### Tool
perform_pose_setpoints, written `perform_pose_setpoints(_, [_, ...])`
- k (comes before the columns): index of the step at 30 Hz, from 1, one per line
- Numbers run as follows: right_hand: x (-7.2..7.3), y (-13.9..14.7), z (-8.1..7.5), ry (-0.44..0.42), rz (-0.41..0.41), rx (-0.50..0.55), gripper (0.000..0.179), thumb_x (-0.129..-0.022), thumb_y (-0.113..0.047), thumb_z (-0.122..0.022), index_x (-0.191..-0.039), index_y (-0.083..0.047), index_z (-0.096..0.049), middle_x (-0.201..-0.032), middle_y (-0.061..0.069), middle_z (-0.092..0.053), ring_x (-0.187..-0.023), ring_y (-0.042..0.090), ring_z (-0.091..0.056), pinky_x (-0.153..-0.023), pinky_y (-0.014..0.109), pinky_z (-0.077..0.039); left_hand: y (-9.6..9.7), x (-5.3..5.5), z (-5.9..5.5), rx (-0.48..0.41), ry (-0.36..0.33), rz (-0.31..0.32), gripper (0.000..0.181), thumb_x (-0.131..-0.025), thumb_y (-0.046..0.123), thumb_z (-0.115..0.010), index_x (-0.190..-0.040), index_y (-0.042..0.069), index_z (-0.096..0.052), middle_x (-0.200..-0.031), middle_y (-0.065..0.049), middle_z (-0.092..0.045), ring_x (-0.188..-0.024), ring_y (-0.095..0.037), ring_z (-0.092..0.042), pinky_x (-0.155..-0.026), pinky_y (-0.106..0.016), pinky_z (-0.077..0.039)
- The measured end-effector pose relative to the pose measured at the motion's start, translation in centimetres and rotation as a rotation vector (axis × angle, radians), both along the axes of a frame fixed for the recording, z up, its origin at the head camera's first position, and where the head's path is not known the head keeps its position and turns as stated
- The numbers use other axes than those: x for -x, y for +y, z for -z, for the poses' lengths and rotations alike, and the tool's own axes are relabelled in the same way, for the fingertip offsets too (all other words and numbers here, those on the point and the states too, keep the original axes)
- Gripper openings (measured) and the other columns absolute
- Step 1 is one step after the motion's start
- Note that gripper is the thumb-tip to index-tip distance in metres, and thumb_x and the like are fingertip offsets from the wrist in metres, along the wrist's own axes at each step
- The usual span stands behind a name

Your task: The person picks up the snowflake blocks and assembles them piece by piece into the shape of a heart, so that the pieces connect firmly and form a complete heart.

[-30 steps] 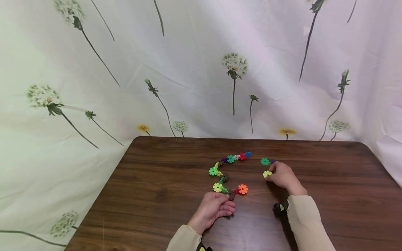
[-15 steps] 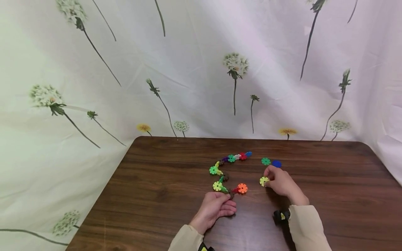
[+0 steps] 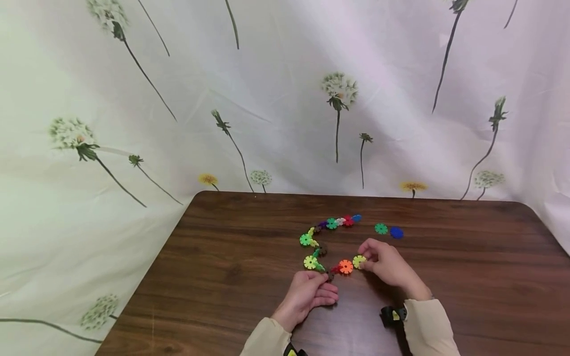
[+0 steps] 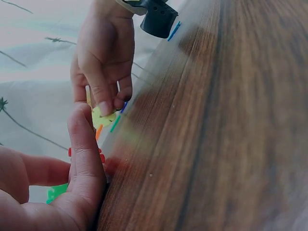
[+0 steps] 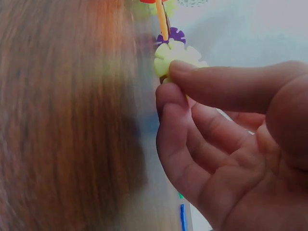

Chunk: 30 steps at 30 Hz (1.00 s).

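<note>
A curving chain of notched plastic snowflake discs lies on the table, with an orange disc at its near end joined to a red disc. Beside that, my left hand pinches the brown disc of the chain between thumb and finger. My right hand pinches a yellow snowflake disc by its edge, the disc close to the right side of the orange one. In the right wrist view the yellow disc stands out past the thumb and forefinger, just below the orange disc's edge.
Two loose discs, one green and one blue, lie on the dark wooden table behind my right hand. The chain's far end has a blue disc. A flower-printed cloth hangs behind the table.
My right hand has brought the yellow disc left and nearer to me, from by the loose discs to beside the orange disc. My left hand has kept its hold on the chain.
</note>
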State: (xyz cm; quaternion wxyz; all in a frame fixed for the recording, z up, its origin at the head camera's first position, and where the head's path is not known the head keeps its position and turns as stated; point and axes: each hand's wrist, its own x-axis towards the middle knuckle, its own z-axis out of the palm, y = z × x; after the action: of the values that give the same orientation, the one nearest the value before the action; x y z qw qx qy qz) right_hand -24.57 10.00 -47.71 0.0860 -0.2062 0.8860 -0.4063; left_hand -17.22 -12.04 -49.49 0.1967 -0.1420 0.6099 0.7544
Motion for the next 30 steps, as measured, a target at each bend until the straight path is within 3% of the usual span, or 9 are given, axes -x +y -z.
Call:
perform_pose_setpoints(19, [0.20, -0.26, 0.63, 0.033, -0.021, 0.016, 0.011, -0.085, -0.003, -0.069, -0.087, -0.012, -0.062, -0.080, 0.000, -0.062, -0.072, 0.013, -0.053, -0.065, 0.024, -0.044, -0.01, 0.14, -0.11, 0.002, -0.007, 0.008, 0.025, -0.099, 0.012, -0.048, -0.108, -0.008, -0.060, -0.079, -0.009, -0.072, -0.067, -0.013, -0.070, -0.065, -0.028, -0.059])
perform_pose_setpoints(30, [0.22, -0.18, 0.43, 0.011, -0.090, 0.032, 0.008, -0.086, -0.010, -0.071, -0.085, -0.012, -0.063, -0.080, -0.002, -0.064, -0.072, 0.010, -0.055, -0.067, 0.024, -0.046, 0.02, 0.09, -0.06, 0.010, -0.014, -0.003, 0.025, -0.101, 0.012, -0.045, -0.110, -0.008, -0.057, -0.078, -0.009, -0.072, -0.067, -0.014, -0.070, -0.065, -0.029, -0.059])
